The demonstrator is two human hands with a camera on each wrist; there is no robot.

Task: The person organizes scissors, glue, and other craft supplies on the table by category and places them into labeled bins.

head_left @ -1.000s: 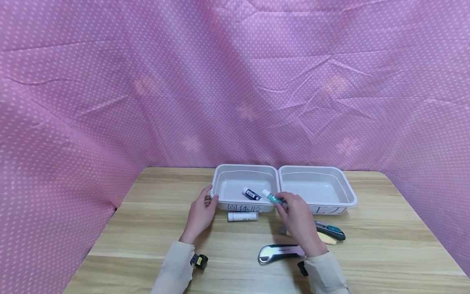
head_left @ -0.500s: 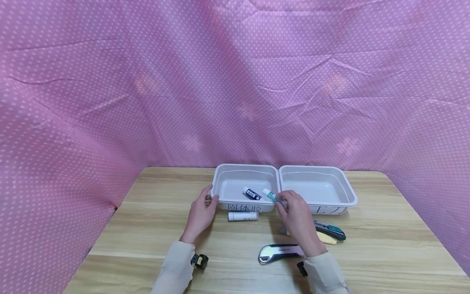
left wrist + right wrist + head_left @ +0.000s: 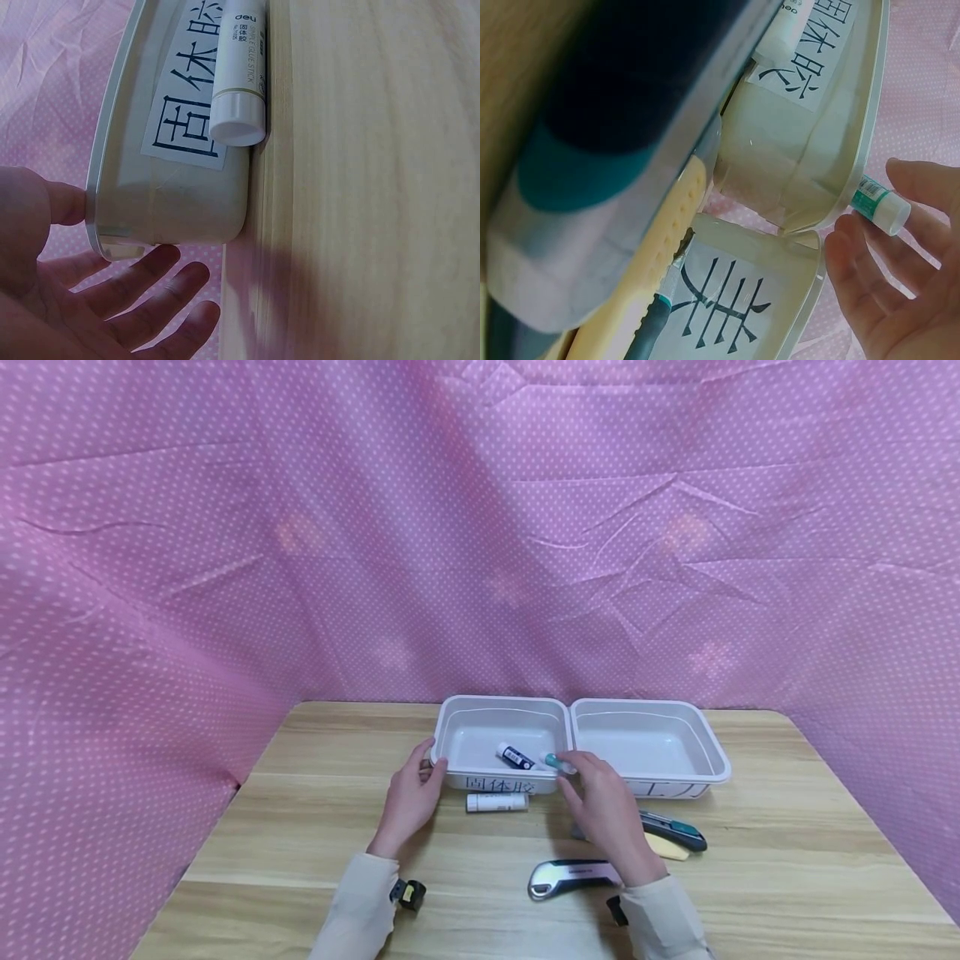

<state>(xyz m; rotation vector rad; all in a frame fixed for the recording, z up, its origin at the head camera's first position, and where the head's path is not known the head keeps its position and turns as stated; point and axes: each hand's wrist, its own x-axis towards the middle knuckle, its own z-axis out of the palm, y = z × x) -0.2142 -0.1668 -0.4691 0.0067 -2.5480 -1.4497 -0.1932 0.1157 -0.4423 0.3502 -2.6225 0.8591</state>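
My left hand (image 3: 411, 789) rests at the left corner of the left white bin (image 3: 498, 699). In the left wrist view its thumb touches the rim, with the fingers loosely extended beside the end wall. My right hand (image 3: 602, 793) is over that bin's right front corner. Its thumb and fingers are spread around a green-and-white glue stick (image 3: 877, 204), which slants at the rim; the thumb stands apart from it. Inside the bin lies a dark blue glue stick (image 3: 515, 756). A white glue stick (image 3: 497, 802) lies on the table before the bin's labelled front.
A second white bin (image 3: 716, 760) adjoins on the right. Before it lie a dark-and-teal utility knife (image 3: 678, 832) and a yellow one (image 3: 667, 847), partly behind my right arm. A silver-and-black utility knife (image 3: 558, 878) lies nearer. Pink cloth (image 3: 480, 568) hangs behind the wooden table.
The green glue stick has dropped lower into the left bin as my right thumb and fingers spread off it. My left hand has stayed at the bin's corner.
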